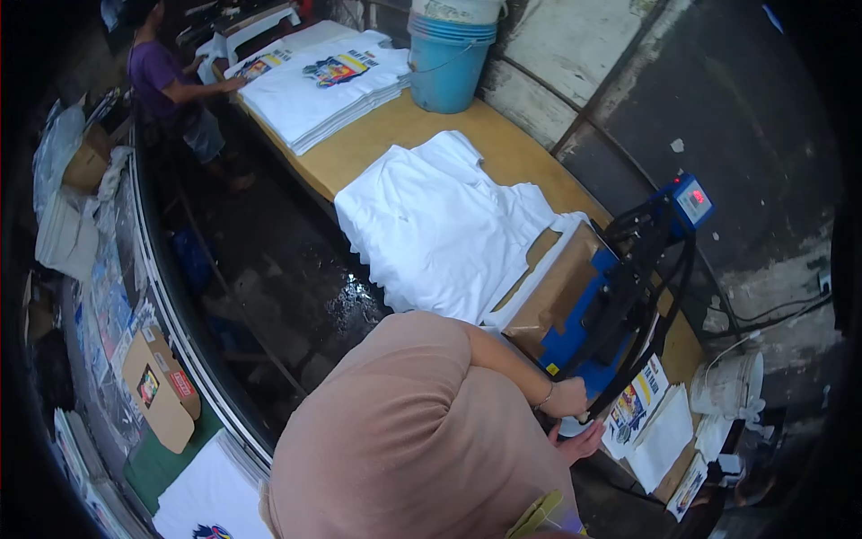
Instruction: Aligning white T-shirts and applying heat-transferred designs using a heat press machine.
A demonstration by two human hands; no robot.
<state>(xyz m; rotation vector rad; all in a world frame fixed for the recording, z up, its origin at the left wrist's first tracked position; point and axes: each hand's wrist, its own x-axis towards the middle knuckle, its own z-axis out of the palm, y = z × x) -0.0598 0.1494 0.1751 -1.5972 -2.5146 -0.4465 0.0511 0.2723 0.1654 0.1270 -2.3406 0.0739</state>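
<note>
My left hand (566, 397), below a bare forearm with a bracelet, reaches from under draped beige cloth and closes at the end of the black lever (620, 386) of a blue heat press (584, 310). My right hand (579, 440) is just below it, fingers curled at a white edge; what they hold is unclear. Right of my hands lie printed white sheets (628, 413). Above the press, a loose pile of white T-shirts (431, 234) covers part of the yellow table (359, 144).
A person in purple (162, 76) stands at the table's far end beside printed shirt stacks (323, 99). Blue buckets (449, 67) and a white bucket (727, 382) sit by the wall. A left-hand counter holds cardboard (162, 395) and shirts (206, 485); wet dark floor (296, 314) lies between.
</note>
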